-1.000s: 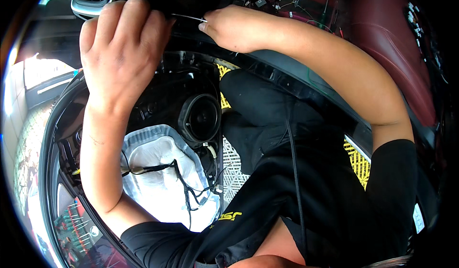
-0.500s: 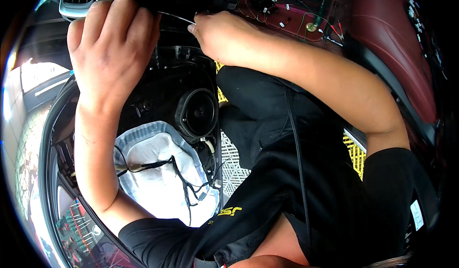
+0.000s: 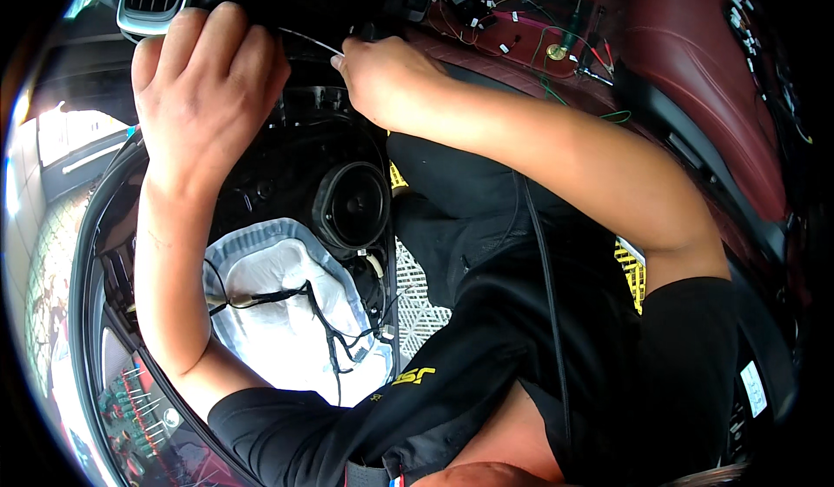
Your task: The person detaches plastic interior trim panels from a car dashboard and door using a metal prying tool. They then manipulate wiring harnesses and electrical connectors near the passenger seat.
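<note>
My left hand [image 3: 207,83] is closed, back of the hand up, just below the air vent at the edge of the dashboard. Its fingertips are hidden, so what they grip does not show. A thin pale wire [image 3: 310,39] stretches from beside its index finger across to my right hand [image 3: 382,79]. Closed in a pinch, the right hand holds that wire at its thumb side. Both hands are over the upper end of a stripped car door panel [image 3: 261,178], beyond its round black speaker [image 3: 354,205].
A white-lined opening in the door [image 3: 278,265] has a black wiring harness [image 3: 282,296] hanging across it. Dark red seats [image 3: 712,96] stand at the right. Loose wires, a green-handled screwdriver [image 3: 571,28] and test leads lie at the upper right. Several tools [image 3: 135,409] show at the lower left.
The view has shifted slightly. My right hand is a little closer to the left one, with the wire still between them. A green wire near the seat lies differently.
</note>
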The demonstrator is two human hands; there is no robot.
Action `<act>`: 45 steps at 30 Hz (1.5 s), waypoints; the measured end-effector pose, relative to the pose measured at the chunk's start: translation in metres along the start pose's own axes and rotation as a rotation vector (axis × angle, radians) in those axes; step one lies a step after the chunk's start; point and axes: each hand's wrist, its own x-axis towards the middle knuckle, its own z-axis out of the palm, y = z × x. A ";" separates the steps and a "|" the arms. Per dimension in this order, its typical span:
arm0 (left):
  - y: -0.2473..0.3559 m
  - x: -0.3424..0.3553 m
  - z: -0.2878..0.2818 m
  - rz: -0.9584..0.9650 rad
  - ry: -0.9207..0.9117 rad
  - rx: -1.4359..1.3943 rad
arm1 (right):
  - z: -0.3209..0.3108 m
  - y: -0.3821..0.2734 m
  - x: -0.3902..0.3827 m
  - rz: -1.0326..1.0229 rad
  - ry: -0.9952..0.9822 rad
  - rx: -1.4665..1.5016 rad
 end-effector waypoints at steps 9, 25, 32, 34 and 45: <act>0.004 0.003 -0.004 -0.037 0.063 0.031 | -0.009 0.010 0.004 -0.126 -0.003 -0.050; -0.042 -0.052 -0.016 -0.193 0.197 0.012 | -0.029 0.009 0.008 -0.225 -0.043 -0.137; -0.050 -0.049 -0.023 -0.148 0.175 -0.050 | -0.054 0.018 0.022 -0.247 -0.245 -0.131; -0.046 -0.052 -0.020 -0.175 0.194 -0.015 | -0.066 0.020 0.022 -0.276 -0.255 -0.180; -0.041 -0.056 -0.009 -0.220 0.214 0.008 | -0.051 0.016 0.011 -0.154 -0.246 -0.119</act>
